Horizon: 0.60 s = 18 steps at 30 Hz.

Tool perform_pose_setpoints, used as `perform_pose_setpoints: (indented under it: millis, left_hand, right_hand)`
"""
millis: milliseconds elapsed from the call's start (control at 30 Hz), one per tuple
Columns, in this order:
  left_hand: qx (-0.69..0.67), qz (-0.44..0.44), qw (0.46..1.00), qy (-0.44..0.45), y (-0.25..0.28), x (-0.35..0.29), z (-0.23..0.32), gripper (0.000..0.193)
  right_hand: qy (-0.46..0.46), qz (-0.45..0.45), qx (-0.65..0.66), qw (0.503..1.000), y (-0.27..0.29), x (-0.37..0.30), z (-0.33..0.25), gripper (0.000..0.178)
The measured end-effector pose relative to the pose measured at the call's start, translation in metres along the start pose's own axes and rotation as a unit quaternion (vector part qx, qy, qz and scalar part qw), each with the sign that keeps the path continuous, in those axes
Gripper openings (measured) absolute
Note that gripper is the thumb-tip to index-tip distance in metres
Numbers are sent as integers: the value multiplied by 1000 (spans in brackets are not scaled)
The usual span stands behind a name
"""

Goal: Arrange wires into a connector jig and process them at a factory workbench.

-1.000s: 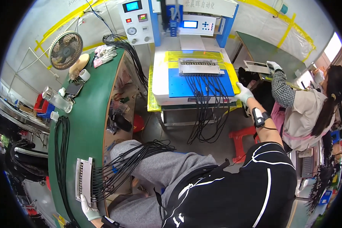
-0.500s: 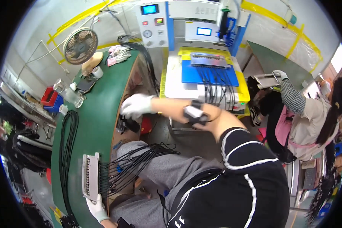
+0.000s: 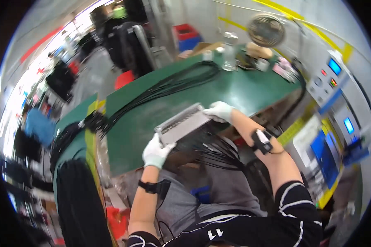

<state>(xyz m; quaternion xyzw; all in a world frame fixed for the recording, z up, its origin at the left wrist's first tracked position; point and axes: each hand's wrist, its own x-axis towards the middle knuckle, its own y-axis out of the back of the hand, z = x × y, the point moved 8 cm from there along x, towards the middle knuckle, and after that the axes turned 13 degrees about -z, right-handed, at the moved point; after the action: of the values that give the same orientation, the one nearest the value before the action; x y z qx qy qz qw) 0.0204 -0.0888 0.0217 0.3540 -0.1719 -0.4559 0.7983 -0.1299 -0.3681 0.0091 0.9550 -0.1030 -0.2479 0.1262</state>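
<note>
Between my two white-gloved hands is a long silvery metal fixture (image 3: 184, 125) with a row of small slots along its far side. It is tilted at the front edge of the green table. My left hand (image 3: 156, 152) grips its left end, and my right hand (image 3: 219, 111) closes around its right end. Thin black cables (image 3: 220, 152) run from the fixture's near side down over my lap; they are partly blurred. Fingertips under the fixture are hidden.
A bundle of long black cables (image 3: 165, 87) lies across the green table (image 3: 251, 92). Behind it stand a glass bottle (image 3: 229, 51) and a fan (image 3: 266, 31). A machine with a blue plate (image 3: 325, 158) is at the right. More black cables (image 3: 78, 201) hang at the left.
My view has swung left, toward the green table. My right hand has come from the open space beside the table to the fixture's other end. The fixture is now held by both hands.
</note>
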Motion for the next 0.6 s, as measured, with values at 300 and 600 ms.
perform_pose_setpoints:
  millis: [300, 600]
  left_hand:
    - [-453, 129, 864, -181, 39, -35, 24, 66]
    - [-660, 160, 709, -189, 95, -108, -111, 48]
  right_hand:
    - [377, -259, 128, 880, -99, -141, -192, 88]
    - [42, -195, 173, 965, -26, -120, 97, 80]
